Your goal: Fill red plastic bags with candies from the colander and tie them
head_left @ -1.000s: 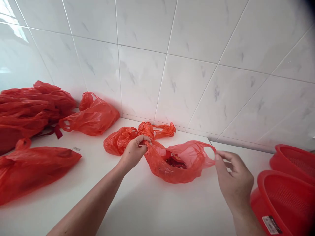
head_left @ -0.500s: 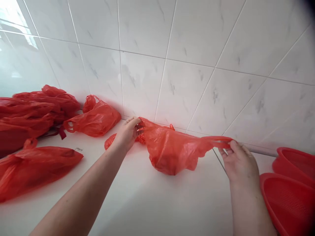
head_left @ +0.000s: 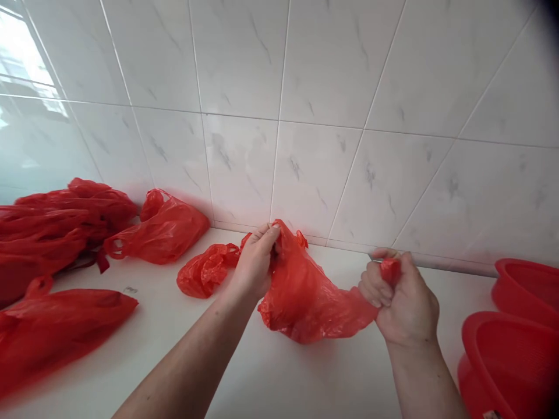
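Observation:
A thin red plastic bag (head_left: 305, 291) is stretched between my two hands just above the white surface. My left hand (head_left: 257, 256) pinches one end near the tiled wall. Around the other end my right hand (head_left: 399, 294) is closed in a fist, with a bit of the bag poking out by the thumb. Behind my left wrist lies a crumpled red plastic bag (head_left: 203, 270), partly covered by the arm. Whether the held bag contains anything, I cannot tell.
To the left lie a heap of red bags (head_left: 65, 221), a knotted bag (head_left: 168, 230) by the wall and another red bag (head_left: 65, 326) nearer me. Two red plastic baskets (head_left: 474, 343) stand at the right edge. White marbled tiles (head_left: 323, 169) rise behind the white surface (head_left: 262, 384).
My right hand has moved left and down and closed into a fist around the bag's end. The bag is bunched shorter and my hands are nearer each other. The view has shifted slightly.

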